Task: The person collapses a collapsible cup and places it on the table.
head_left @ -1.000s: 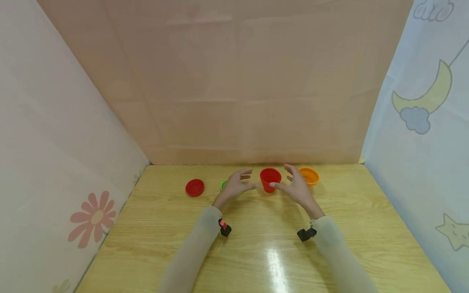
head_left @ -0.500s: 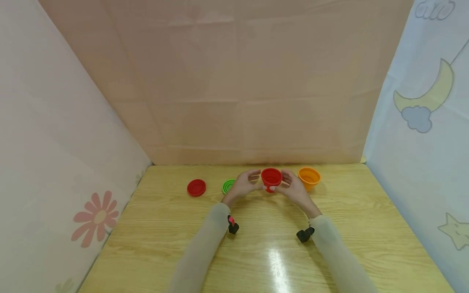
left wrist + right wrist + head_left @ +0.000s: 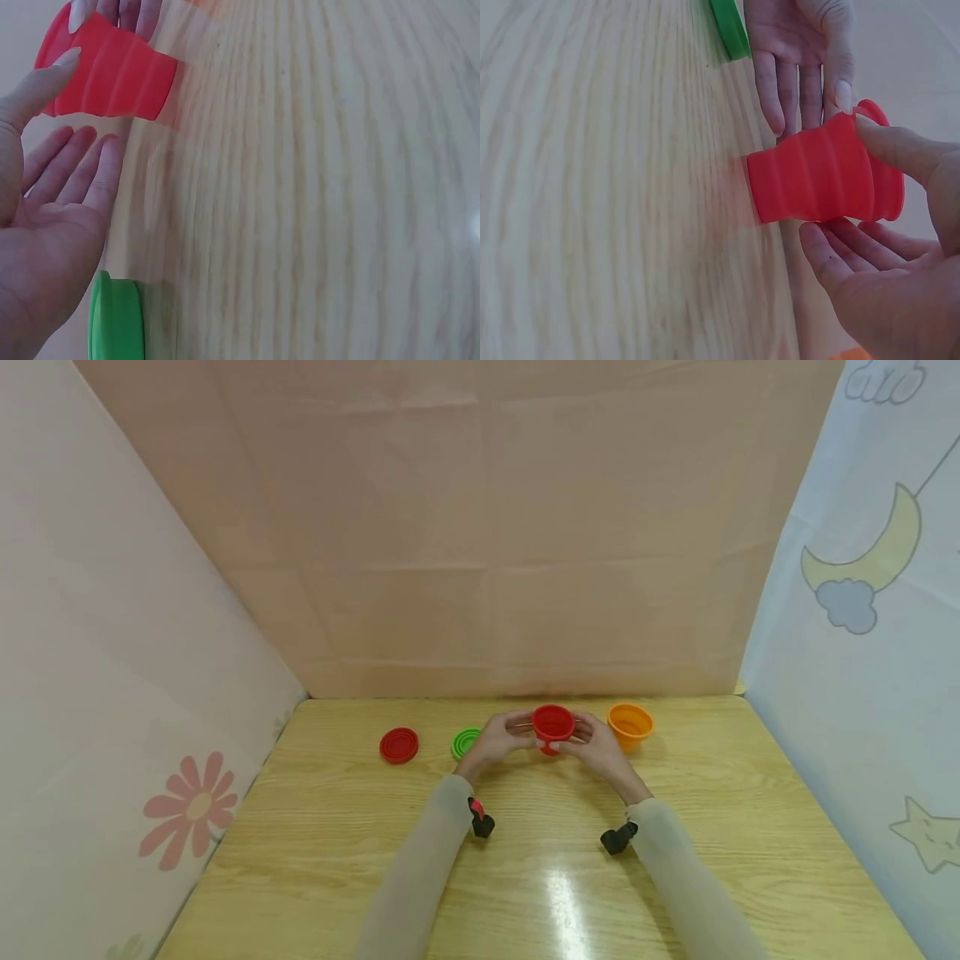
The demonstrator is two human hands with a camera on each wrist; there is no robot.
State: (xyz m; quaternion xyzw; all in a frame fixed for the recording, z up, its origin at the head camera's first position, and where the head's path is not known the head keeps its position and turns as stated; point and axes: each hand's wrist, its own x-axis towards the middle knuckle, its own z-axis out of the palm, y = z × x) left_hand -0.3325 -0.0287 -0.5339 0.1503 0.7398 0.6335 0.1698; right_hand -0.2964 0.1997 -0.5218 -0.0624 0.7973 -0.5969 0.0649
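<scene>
A red collapsible cup [image 3: 553, 722], extended with stepped walls, stands upright near the table's back edge, its base right at the tabletop in both wrist views. My left hand [image 3: 497, 743] holds it from the left, thumb at the front of the wall and fingers reaching behind. From the right, my right hand [image 3: 603, 750] holds it too, its thumb [image 3: 900, 142] on the wall just under the rim and its fingers along the side. An orange cup [image 3: 630, 723], also extended, is just right of the right hand. A flattened green cup [image 3: 465, 742] sits left of the left hand.
A flattened red cup [image 3: 399, 746] lies farther left on the wooden table [image 3: 525, 877]. Behind the table's back edge rises a tan cloth backdrop [image 3: 480, 543]. Printed cloths flank both sides, a flower [image 3: 197, 807] on the left one and a moon [image 3: 873, 556] on the right.
A second ago both hands were spread apart around the red cup. They have closed in on it from both sides, the left moving right. The cup stays in about the same place.
</scene>
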